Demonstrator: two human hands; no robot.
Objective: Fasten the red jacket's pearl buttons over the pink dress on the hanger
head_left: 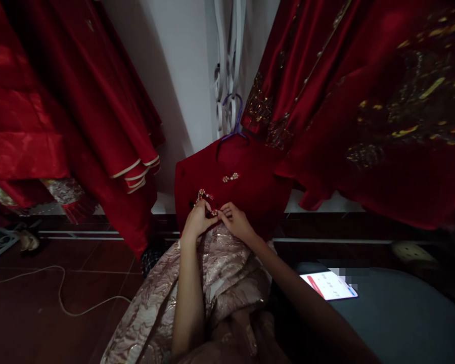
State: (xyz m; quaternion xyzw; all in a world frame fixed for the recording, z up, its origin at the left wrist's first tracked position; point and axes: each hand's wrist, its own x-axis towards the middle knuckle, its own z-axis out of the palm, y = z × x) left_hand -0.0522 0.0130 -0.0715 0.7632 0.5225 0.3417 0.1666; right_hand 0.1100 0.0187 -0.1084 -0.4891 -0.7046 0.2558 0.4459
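A red garment (258,187) hangs in front of me on a purple hanger (237,126). One jeweled clasp (230,177) sits near its top, and below it to the left is another jeweled fastening (203,194). Lower on the garment, my left hand (199,220) and my right hand (235,220) meet with fingertips pinched at a small jeweled clasp (214,213). The fingers partly cover that clasp. Beneath my hands, a pinkish patterned fabric (231,253) with a metallic sheen spreads over my lap.
Red garments (125,111) hang at the left, and gold-embroidered ones (364,111) at the right. White metalwork (227,55) rises behind the hanger. A lit phone (328,285) lies on a grey stool (398,313). A thin cable (62,288) and shoes (29,240) are on the floor.
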